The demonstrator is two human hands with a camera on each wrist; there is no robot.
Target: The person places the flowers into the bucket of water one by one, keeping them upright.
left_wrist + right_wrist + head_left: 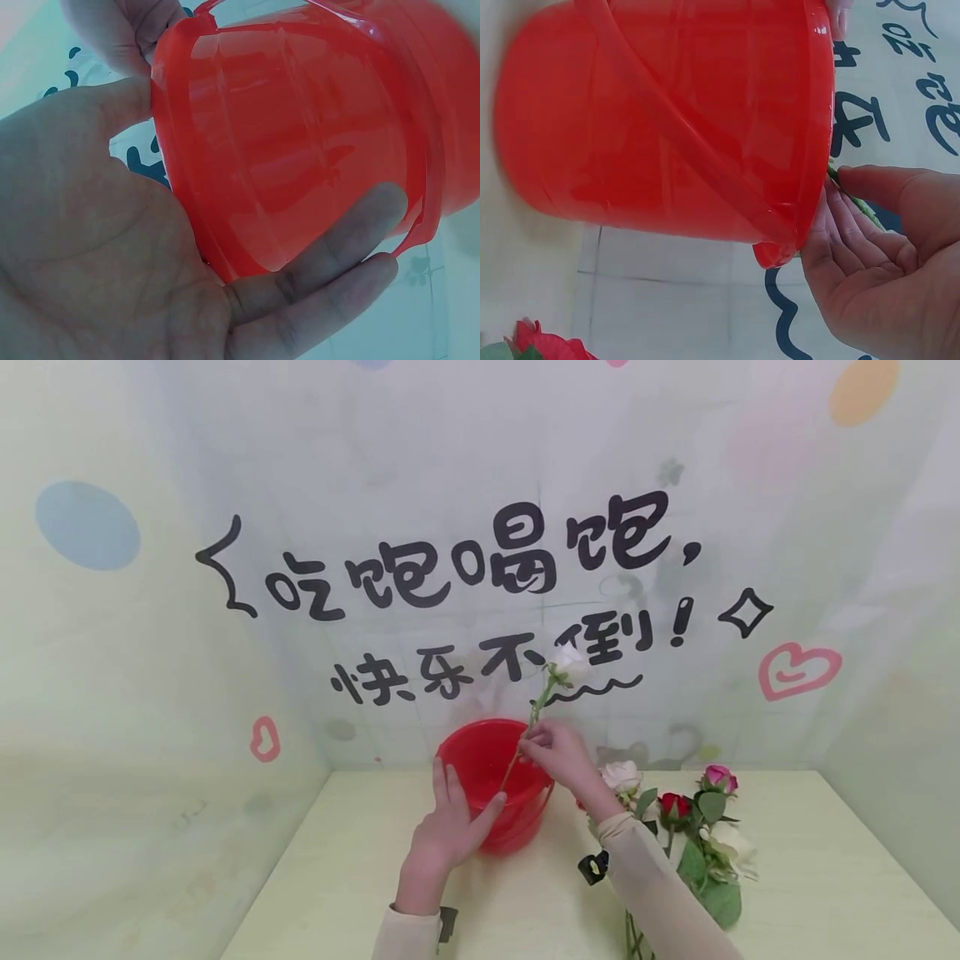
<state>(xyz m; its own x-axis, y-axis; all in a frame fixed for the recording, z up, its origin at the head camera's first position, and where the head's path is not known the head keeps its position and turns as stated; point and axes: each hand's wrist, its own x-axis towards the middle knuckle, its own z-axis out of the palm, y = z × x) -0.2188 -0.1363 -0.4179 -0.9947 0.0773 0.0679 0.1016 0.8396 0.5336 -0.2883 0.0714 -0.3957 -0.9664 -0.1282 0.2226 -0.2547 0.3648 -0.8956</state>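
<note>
Right hand, fingers pinching a white rose; left hand, fingers extended, touched the red bucket. We judged slow lowering, bucket steadied, best.

The bucket is solid red; its handle is also red. The held rose is white with a green stem. Remaining blooms: a red rose, a magenta rose, a cream rose, a pale pink rose. Leaves are green. The counter is pale yellow. The backdrop is off-white, printed with black lettering, pink hearts, a blue oval and an orange oval.
</note>
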